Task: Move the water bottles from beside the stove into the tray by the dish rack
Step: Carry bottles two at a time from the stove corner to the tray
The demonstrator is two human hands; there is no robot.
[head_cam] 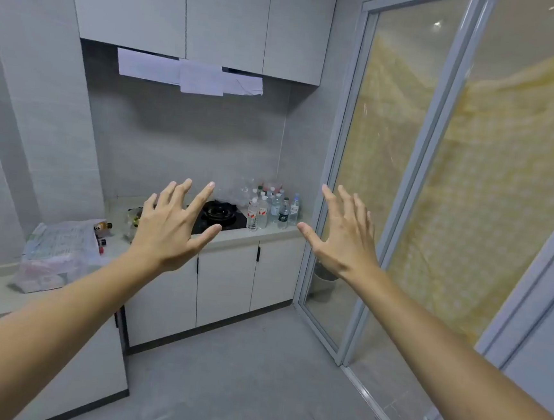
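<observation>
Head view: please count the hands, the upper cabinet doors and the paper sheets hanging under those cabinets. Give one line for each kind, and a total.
Hands: 2, the left hand and the right hand
Upper cabinet doors: 3
Paper sheets: 3
Total: 8

1. The water bottles [271,206] are seen as clear, with white, red and blue caps; some carry red-and-white labels, one a dark label.
2. The stove [220,213], just left of the bottles, is black.
3. The bench [267,233] beneath the stove is pale grey-white.
4. The cabinets [199,12] above the stove are light grey.
5. The curtain [492,181], right of the stove, is yellow with a white check pattern.
6. The floor [237,380] is grey.
</observation>
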